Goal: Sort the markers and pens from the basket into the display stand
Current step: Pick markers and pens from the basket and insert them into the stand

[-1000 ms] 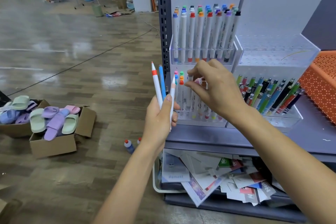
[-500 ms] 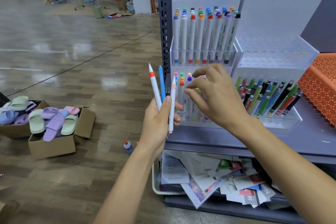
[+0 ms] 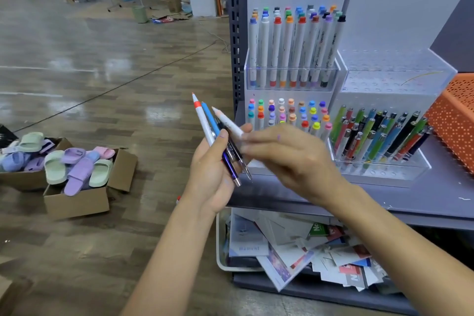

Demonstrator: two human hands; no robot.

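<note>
Low in the middle of the frame, the left hand (image 3: 213, 174) grips a fanned bunch: a white marker with a red band (image 3: 202, 120), a slim blue pen (image 3: 209, 117), a plain white marker (image 3: 227, 120) and two dark pens with metal tips (image 3: 232, 159). The right hand (image 3: 289, 159) is blurred. Its fingertips (image 3: 246, 136) meet the plain white marker, but whether they pinch it cannot be told. Just behind, the clear acrylic display stand (image 3: 384, 79) sits on a grey shelf (image 3: 436, 192), its tiers holding rows of markers and pens. The orange perforated plastic basket (image 3: 454, 120) is at the right edge.
</note>
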